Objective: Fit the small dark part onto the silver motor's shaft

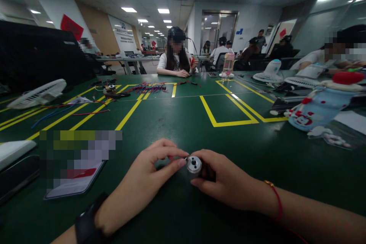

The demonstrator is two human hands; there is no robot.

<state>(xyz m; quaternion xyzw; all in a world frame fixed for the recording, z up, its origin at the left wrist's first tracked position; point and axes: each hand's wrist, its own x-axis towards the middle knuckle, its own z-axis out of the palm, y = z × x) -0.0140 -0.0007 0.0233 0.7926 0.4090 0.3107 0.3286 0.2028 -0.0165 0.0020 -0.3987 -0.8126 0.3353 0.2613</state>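
Note:
My right hand (pixel 220 177) wraps round what looks like a small cylindrical motor (pixel 194 164). Its round silver end face points toward me, with a dark hole in the centre and smaller holes about it. The fingers cover most of its body. My left hand (pixel 154 169) comes in from the left, thumb and index finger pinched together at the rim of that face. A tiny dark bit shows at those fingertips, too small to name. Both hands are close above the green table (pixel 160 213).
Left of my hands lie a flat sheet or pouch (pixel 77 183) and a dark phone-like slab (pixel 18 177). Bundled wires (pixel 150 88) are farther back. A blue decorated cup (pixel 320 108) stands at right beside a bag (pixel 331 137). Across the table sits a person (pixel 175 59).

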